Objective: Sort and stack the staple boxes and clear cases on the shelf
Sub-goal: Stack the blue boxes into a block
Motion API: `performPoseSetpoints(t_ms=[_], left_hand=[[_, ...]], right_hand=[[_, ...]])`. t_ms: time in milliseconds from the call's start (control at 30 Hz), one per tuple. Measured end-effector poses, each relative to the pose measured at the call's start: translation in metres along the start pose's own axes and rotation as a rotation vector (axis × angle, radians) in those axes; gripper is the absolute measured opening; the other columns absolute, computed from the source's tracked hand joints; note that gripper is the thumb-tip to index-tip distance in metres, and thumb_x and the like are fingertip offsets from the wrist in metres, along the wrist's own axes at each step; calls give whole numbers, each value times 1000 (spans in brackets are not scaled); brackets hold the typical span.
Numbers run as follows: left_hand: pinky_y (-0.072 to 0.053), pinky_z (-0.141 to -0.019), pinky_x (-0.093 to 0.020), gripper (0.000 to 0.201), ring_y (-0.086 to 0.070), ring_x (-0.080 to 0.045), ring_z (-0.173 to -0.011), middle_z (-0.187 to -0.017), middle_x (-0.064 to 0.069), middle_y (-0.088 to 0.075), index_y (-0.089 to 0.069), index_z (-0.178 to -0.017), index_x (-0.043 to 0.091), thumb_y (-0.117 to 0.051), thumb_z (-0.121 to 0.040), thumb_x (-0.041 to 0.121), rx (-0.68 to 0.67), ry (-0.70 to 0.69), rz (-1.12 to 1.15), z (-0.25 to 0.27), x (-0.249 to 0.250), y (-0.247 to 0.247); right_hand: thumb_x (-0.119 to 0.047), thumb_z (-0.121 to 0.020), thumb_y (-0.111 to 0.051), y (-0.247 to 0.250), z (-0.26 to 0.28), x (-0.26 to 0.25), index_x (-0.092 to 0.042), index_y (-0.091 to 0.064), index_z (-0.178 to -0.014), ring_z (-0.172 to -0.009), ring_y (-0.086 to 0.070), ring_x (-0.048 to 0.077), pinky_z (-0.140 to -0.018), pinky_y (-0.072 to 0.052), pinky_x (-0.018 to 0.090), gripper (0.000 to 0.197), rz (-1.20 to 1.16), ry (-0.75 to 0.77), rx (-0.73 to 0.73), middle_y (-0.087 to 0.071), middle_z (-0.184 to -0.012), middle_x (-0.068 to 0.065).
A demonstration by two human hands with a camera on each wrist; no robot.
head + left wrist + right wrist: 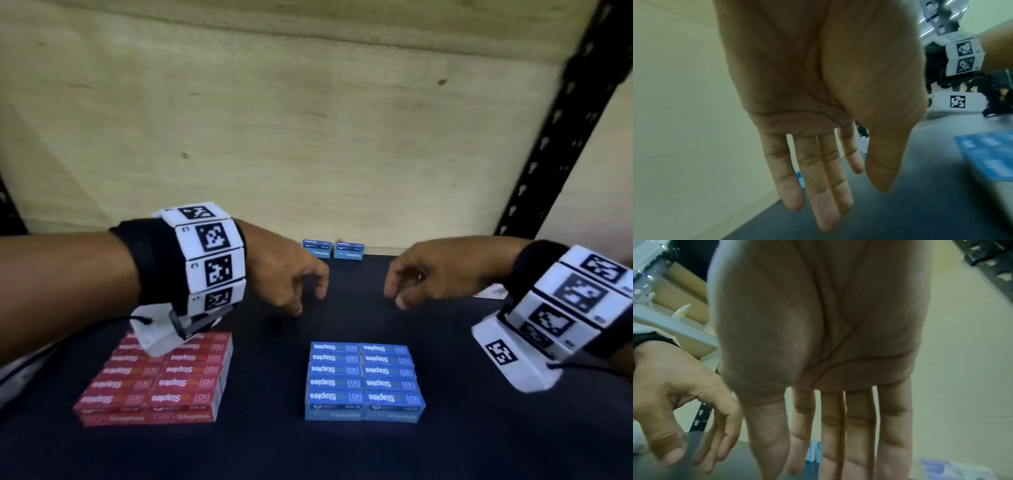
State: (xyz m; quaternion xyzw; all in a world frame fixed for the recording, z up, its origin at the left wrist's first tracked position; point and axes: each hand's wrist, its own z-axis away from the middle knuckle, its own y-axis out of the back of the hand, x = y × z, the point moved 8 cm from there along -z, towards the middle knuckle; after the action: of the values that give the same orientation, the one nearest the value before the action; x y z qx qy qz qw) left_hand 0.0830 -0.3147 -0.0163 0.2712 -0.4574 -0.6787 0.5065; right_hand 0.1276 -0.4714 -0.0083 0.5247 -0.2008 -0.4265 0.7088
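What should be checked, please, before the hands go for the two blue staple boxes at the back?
1. Left hand free: ok, fingers relaxed, nothing held.
2. Right hand free: ok, nothing held.
3. Two blue staple boxes reachable: ok, standing side by side against the back wall, nothing in front of them.
4. Blue stack tidy for more boxes: ok, rows aligned.
5. Red stack clear of the path: ok, off to the left.
6. Clear cases located: cannot tell, none plainly visible.
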Motion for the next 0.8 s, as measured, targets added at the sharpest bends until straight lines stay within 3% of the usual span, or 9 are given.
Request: performPoseSetpoints(t_ms=[100, 167, 233, 367, 500, 600, 667, 800], left_hand=[[-47, -83, -27, 29, -58, -9, -85, -91, 15, -64, -53, -119, 31, -63, -92, 34, 148, 65, -108, -20, -20, 27], [-48, -83, -32, 28, -57, -13, -88, -96, 12, -60, -52, -117, 32, -60, -92, 42, 243, 116, -198, -33, -34, 43], [-47, -77, -33, 32, -57, -16, -92, -104, 9, -59, -50, -120, 33, -55, -92, 48, 288, 166, -263, -48, -47, 53], [-41, -73, -31, 39, -56, -20, -97, -113, 5, -57, -49, -124, 30, -53, -92, 52, 284, 217, -324, -75, -65, 59], [-36, -63, -26, 30, -52, -17, -85, -97, 7, -54, -55, -114, 28, -57, -92, 48, 272, 229, -340, -91, -70, 61], [-30, -54, -24, 22, -48, -12, -73, -86, 9, -50, -57, -107, 27, -60, -91, 42, 275, 220, -336, -99, -70, 62], [-30, -54, -24, 19, -44, -9, -67, -81, 10, -48, -58, -105, 26, -61, -91, 37, 270, 213, -340, -100, -68, 62], [-36, -61, -23, 18, -50, -13, -76, -85, 9, -52, -60, -106, 23, -61, -92, 34, 228, 185, -294, -94, -61, 55]], right_hand=[[-34, -88, -70, 29, -25, 8, -31, -68, -100, -74, -63, 5, -77, -50, 26, 13, 42, -35, 150, -72, -93, -9], [-33, -88, -70, 45, -41, 13, -31, -67, -101, -73, -59, 1, -68, -43, 23, 13, 76, -69, 239, -68, -97, -13], [-33, -89, -70, 55, -61, 18, -31, -64, -104, -81, -59, 6, -70, -41, 24, 16, 103, -93, 282, -67, -102, -11], [-33, -87, -72, 55, -96, 23, -28, -63, -109, -95, -57, 16, -78, -42, 28, 24, 158, -137, 247, -64, -105, -8], [-33, -85, -74, 52, -116, 23, -24, -68, -107, -96, -58, 17, -78, -43, 28, 25, 189, -135, 196, -63, -99, -9], [-29, -87, -73, 53, -122, 22, -22, -71, -101, -90, -59, 15, -70, -43, 26, 17, 187, -116, 203, -63, -87, -10], [-27, -87, -72, 53, -122, 19, -21, -70, -98, -87, -58, 15, -65, -41, 25, 12, 193, -106, 205, -63, -84, -11], [-30, -87, -73, 46, -110, 16, -23, -68, -97, -91, -60, 17, -72, -42, 27, 14, 188, -100, 191, -68, -98, -6]])
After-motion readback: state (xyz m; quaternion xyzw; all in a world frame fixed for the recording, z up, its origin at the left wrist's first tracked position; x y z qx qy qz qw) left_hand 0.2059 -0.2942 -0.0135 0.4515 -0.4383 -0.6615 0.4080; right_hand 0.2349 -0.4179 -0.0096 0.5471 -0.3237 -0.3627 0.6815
